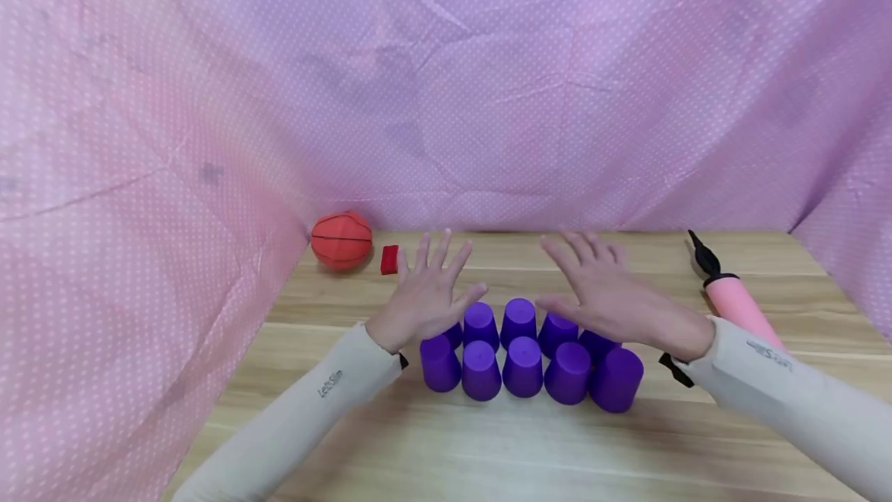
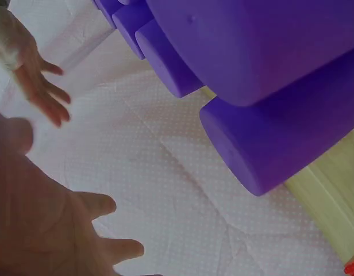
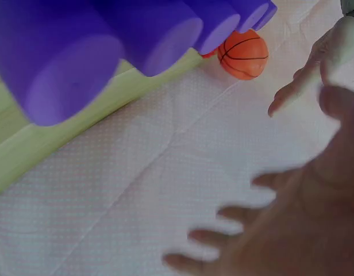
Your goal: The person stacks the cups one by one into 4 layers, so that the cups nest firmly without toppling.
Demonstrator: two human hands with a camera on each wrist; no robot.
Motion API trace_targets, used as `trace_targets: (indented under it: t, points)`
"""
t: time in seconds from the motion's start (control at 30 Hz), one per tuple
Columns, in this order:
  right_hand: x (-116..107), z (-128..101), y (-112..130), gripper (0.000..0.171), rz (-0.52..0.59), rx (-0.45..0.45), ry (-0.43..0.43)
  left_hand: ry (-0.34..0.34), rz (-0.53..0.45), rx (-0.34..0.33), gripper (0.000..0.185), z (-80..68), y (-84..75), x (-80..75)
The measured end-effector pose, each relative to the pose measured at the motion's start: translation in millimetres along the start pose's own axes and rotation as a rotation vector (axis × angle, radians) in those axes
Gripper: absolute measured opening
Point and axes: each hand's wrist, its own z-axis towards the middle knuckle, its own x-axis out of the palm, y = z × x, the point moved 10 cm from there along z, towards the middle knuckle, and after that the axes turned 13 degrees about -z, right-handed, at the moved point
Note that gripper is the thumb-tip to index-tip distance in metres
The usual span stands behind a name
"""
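Observation:
Several purple cups (image 1: 523, 366) stand upside down in two rows on the table. My left hand (image 1: 425, 297) hovers over the left end of the rows, fingers spread and straight, holding nothing. Over the right end is my right hand (image 1: 606, 297), also spread with nothing in it. Both hands hide parts of the back-row cups. Seen from the left wrist, the cups (image 2: 246, 144) are close beside the left hand (image 2: 45, 218). The right wrist view has the right hand (image 3: 297, 224) below the cup bases (image 3: 76, 80), apart from them.
An orange-red toy basketball (image 1: 341, 240) sits at the back left, with a small red object (image 1: 389, 259) beside it. A pink hand pump (image 1: 742, 308) with a black end lies at the right. Pink dotted cloth (image 1: 488, 130) hangs behind the wooden table (image 1: 488, 455) and along its sides.

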Motion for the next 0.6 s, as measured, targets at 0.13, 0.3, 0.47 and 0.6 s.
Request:
trace_targets:
  t: [0.13,0.3,0.47,0.6]
  points:
    - [6,11,34,0.064,0.021,-0.253,0.014,-0.029,0.031,0.050,0.064,-6.7,4.2,-7.4]
    - [17,25,68,0.034,0.056,-0.437,0.010,0.006,0.027,0.104,0.037,-15.3,12.4,-5.6]
    - [27,40,90,0.026,0.041,-0.504,0.019,0.052,0.024,0.154,0.025,-20.4,15.9,3.7]
    - [38,50,100,0.025,0.020,-0.511,0.067,0.063,0.007,0.153,0.023,-23.6,17.9,8.5]
